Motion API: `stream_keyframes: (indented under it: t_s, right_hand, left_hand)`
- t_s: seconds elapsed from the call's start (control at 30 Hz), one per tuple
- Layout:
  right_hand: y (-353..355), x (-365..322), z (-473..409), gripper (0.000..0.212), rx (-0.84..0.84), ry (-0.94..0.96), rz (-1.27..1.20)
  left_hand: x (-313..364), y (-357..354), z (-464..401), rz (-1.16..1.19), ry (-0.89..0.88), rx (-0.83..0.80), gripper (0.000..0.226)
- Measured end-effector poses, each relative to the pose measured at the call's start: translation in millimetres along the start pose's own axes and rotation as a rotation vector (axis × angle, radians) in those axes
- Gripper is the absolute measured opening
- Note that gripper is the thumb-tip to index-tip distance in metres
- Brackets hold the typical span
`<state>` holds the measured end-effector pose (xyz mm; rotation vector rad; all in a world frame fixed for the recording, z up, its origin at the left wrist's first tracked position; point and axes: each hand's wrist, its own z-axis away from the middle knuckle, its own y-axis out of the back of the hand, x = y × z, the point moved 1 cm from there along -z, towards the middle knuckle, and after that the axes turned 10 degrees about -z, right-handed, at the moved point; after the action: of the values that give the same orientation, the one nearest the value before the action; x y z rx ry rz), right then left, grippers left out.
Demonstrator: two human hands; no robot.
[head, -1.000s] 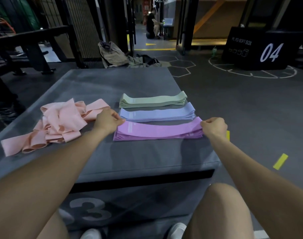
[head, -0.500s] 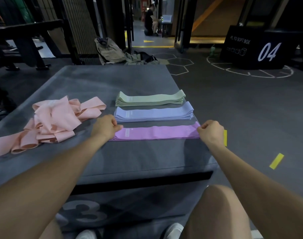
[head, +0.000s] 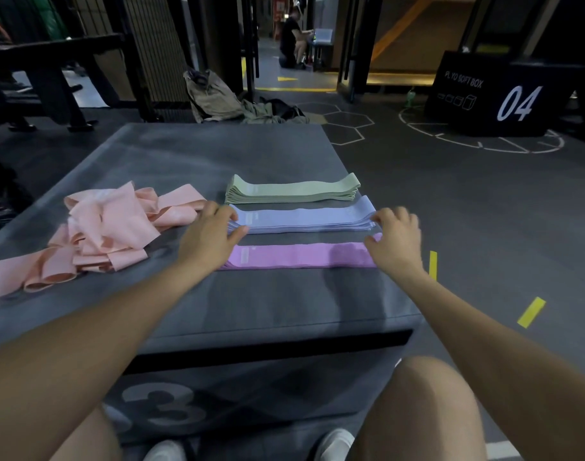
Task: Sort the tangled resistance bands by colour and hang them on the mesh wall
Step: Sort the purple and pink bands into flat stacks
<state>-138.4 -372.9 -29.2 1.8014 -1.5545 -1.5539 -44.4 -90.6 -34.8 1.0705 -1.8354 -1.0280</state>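
1. Both forearms reach forward from the bottom corners of the head view, out over a grey padded box [head: 191,304] with a large "3" on its front; its top serves as the worktop.
2. The left hand [head: 208,235] lies palm down at the left end of the blue band stack [head: 301,218]. Its fingers are spread and only lightly bent, the fingertips touching the stack's end and the thumb lying along the near edge.
3. The right hand [head: 395,240] mirrors it at the stack's right end, fingers loosely bent with their tips on the stack's corner and the thumb pointing left over the end of the purple band stack [head: 301,256]. Whether either hand actually pinches the blue bands cannot be told; they look to be touching rather than gripping.
4. Three flat stacks lie in parallel rows on the right half of the worktop: the green band stack [head: 292,192] farthest, blue in the middle, purple nearest.
5. To the left sits a loose tangle of pink bands [head: 101,232], one strip trailing towards the left edge.
6. A black box marked "04" [head: 504,98] stands on the floor, far right.
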Motion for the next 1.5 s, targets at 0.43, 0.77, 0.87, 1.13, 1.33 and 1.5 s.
stream_keyframes:
  t_s: [0.43,0.77,0.87,1.13,1.33,1.5]
  right_hand:
    - [-50.4,-46.3,-3.4,0.059,-0.656,0.346,-0.028]
    - [-44.3,-36.3,-1.9,0.059,-0.624,0.351,-0.046]
    - [-34.2,-23.5,-8.6,0.060,-0.607,0.361,0.008]
    - [-11.7,8.7,-25.1,0.057,-0.711,0.309,0.151]
    - [-14.2,10.1,-21.7,0.049,-0.729,0.316,0.126]
    - [-13.1,-2.2,-17.2,0.057,-0.699,0.341,0.135]
  left_hand:
    - [-0.8,-18.5,-5.9,-0.190,-0.402,-0.523,0.065]
    - [12.1,-11.5,-6.3,-0.208,-0.403,-0.494,0.064]
    - [43.3,-7.8,-6.9,-0.158,-0.452,-0.424,0.070]
    - [103.5,-33.1,-13.4,-0.141,-0.459,-0.576,0.076]
    - [97.5,-39.9,-11.8,-0.091,-0.449,-0.579,0.055]
    - [89.2,-39.1,-8.5,-0.042,-0.405,-0.522,0.064]
